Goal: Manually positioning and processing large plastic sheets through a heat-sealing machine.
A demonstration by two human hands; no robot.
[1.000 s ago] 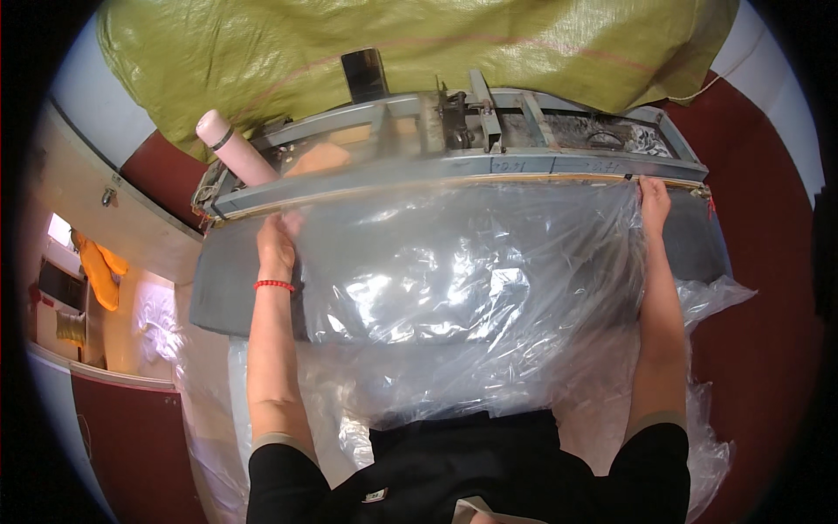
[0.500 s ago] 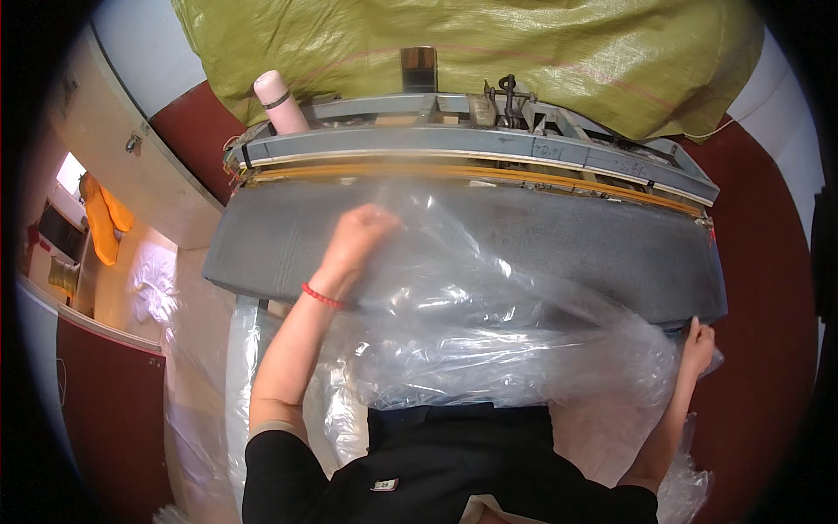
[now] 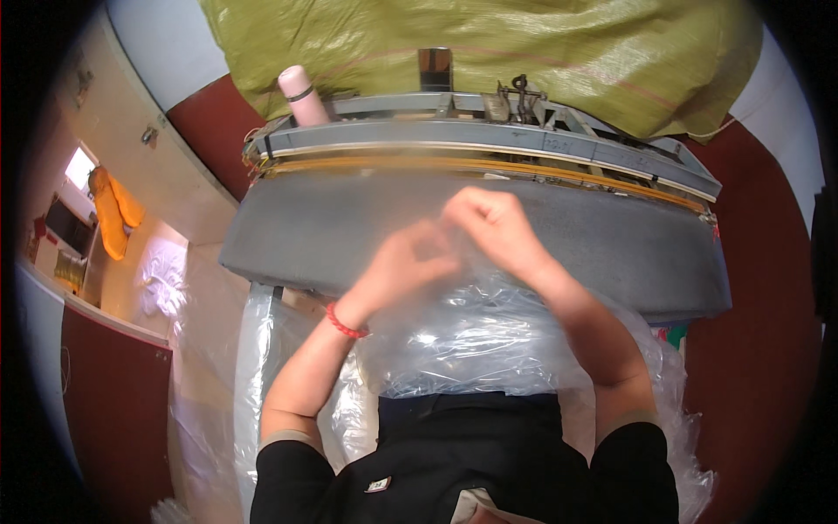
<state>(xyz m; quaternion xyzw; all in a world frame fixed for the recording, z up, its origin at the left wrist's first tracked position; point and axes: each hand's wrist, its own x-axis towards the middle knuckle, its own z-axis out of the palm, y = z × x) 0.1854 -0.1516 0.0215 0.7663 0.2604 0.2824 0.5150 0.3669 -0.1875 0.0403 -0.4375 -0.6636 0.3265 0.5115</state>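
Observation:
Over a long grey padded surface [image 3: 305,218] my two hands are close together. My right hand [image 3: 497,223] has its fingers curled into a pinch, seemingly on the upper part of a clear plastic film [image 3: 471,341]. Just left of it and slightly nearer, my left hand [image 3: 410,262] is smeared by motion; its fingers curve, and whether they hold the film does not show. A red beaded bracelet [image 3: 346,321] circles my left wrist. The film lies crumpled and shiny between the padded surface and my body.
Behind the padding runs a grey metal frame [image 3: 393,134] with orange strips [image 3: 367,163] along it. A pink bottle [image 3: 303,96] and a dark metal clamp [image 3: 521,98] stand on it. Olive-green woven sheeting [image 3: 559,44] hangs beyond. More plastic [image 3: 262,349] drapes at the left, near a door [image 3: 157,140].
My right hand has left the right end of the padding and come to the middle. The left hand has moved right and nearer. The film's raised part has dropped and bunched toward me.

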